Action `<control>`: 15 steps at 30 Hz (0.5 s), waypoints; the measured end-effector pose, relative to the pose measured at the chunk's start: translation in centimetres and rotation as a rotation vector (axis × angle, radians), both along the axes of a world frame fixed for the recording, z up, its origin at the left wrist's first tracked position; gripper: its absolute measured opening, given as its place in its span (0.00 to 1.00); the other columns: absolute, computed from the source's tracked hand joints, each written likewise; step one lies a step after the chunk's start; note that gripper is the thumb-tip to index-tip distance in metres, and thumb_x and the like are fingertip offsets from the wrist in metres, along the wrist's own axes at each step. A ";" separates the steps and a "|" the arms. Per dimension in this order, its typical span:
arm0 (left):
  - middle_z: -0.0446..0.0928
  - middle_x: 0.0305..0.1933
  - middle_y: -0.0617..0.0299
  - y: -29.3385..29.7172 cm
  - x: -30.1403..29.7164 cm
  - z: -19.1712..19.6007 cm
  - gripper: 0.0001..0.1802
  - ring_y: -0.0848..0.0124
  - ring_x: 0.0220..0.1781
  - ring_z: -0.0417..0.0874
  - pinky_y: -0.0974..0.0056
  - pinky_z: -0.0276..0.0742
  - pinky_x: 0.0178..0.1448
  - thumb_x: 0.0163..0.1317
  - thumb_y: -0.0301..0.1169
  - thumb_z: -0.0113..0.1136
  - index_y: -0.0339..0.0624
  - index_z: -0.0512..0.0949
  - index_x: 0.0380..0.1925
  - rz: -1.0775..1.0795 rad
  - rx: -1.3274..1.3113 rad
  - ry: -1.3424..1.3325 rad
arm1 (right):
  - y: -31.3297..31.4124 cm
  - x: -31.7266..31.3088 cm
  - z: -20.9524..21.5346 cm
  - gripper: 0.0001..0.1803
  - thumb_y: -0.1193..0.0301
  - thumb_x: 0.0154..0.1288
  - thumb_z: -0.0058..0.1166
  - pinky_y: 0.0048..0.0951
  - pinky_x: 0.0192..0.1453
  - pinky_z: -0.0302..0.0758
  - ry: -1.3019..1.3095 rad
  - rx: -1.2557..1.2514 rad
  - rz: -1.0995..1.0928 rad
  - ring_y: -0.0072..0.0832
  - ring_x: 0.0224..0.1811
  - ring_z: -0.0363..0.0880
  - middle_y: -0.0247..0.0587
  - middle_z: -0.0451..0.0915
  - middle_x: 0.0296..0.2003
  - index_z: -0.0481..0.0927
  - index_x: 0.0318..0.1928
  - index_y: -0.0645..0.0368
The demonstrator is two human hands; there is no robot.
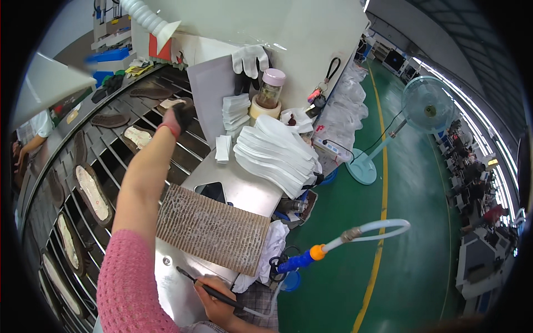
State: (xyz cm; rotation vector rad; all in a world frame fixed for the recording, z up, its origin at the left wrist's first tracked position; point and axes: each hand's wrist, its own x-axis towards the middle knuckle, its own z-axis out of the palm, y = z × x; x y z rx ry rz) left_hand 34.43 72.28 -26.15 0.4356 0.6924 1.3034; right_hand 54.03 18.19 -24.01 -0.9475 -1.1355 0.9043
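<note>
My left arm, in a pink knitted sleeve, stretches far across the metal rack. At its end my left hand (pixel 173 121), dark over the fingers with a reddish band at the wrist, is at a dark shoe sole (pixel 187 109) with a cream patch. Its fingers are too dark and small to make out. Low in the view, my right hand (pixel 215 302) closes around a black pen-shaped tool (pixel 219 295) with a thin tip and a pale hose at its back end. That tip is over the metal worktop (pixel 172 277), beside a ridged brown cardboard sheet (pixel 214 230).
Several soles, including a cream-topped one (pixel 93 191), lie on the barred rack (pixel 119 166). White insole-shaped sheets (pixel 275 152) are stacked beside a lidded jar (pixel 271 89) and a phone (pixel 212 192). A blue-and-orange hose fitting (pixel 302 260) and a standing fan (pixel 427 105) are right.
</note>
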 end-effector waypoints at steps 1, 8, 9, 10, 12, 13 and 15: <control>0.80 0.44 0.59 -1.8 -2.5 1.3 0.19 0.66 0.42 0.82 0.62 0.80 0.43 0.63 0.36 0.52 0.43 0.75 0.52 -0.037 0.270 0.029 | 0.0 -0.2 0.0 0.12 0.82 0.59 0.60 0.25 0.38 0.73 -0.010 0.007 -0.013 0.27 0.33 0.78 0.42 0.81 0.32 0.79 0.44 0.67; 0.75 0.26 0.59 -28.4 -6.9 13.2 0.14 0.70 0.21 0.72 0.65 0.71 0.28 0.61 0.42 0.58 0.43 0.76 0.38 0.047 0.087 0.098 | 0.6 -1.1 -1.3 0.06 0.80 0.62 0.57 0.24 0.41 0.76 -0.065 -0.066 -0.079 0.24 0.36 0.78 0.39 0.81 0.35 0.80 0.40 0.69; 0.75 0.26 0.59 -32.2 -6.8 13.5 0.15 0.71 0.20 0.71 0.66 0.70 0.27 0.61 0.42 0.57 0.42 0.76 0.39 0.108 0.117 0.141 | 1.0 -0.8 -1.1 0.07 0.79 0.64 0.55 0.24 0.40 0.76 -0.090 -0.027 -0.086 0.23 0.36 0.78 0.39 0.81 0.35 0.80 0.41 0.69; 0.75 0.27 0.60 -36.5 -7.4 14.1 0.16 0.72 0.18 0.70 0.66 0.68 0.26 0.61 0.43 0.56 0.41 0.76 0.39 0.175 0.147 0.192 | 0.9 -0.8 -0.4 0.08 0.78 0.65 0.54 0.24 0.39 0.76 -0.133 -0.013 -0.063 0.23 0.34 0.78 0.39 0.81 0.35 0.80 0.42 0.69; 0.79 0.38 0.53 -46.1 -11.3 13.1 0.20 0.66 0.29 0.78 0.63 0.76 0.34 0.60 0.38 0.54 0.37 0.73 0.48 0.194 0.147 0.111 | 0.4 -1.7 -1.0 0.12 0.74 0.69 0.50 0.20 0.32 0.73 -0.018 -0.067 0.006 0.18 0.28 0.74 0.41 0.80 0.34 0.78 0.48 0.69; 0.78 0.44 0.51 -49.9 -11.2 12.8 0.21 0.64 0.36 0.80 0.62 0.78 0.40 0.59 0.36 0.54 0.35 0.72 0.50 0.214 0.138 0.142 | 0.4 -1.9 -0.1 0.14 0.72 0.71 0.48 0.17 0.31 0.71 0.040 -0.077 0.028 0.16 0.27 0.73 0.42 0.81 0.34 0.75 0.51 0.68; 0.77 0.52 0.48 -57.3 -9.4 14.6 0.23 0.61 0.49 0.80 0.60 0.78 0.53 0.56 0.31 0.53 0.32 0.71 0.53 0.254 0.110 0.060 | 0.9 -1.7 0.8 0.13 0.74 0.72 0.44 0.27 0.42 0.79 -0.003 0.058 -0.051 0.28 0.35 0.81 0.52 0.78 0.48 0.73 0.51 0.68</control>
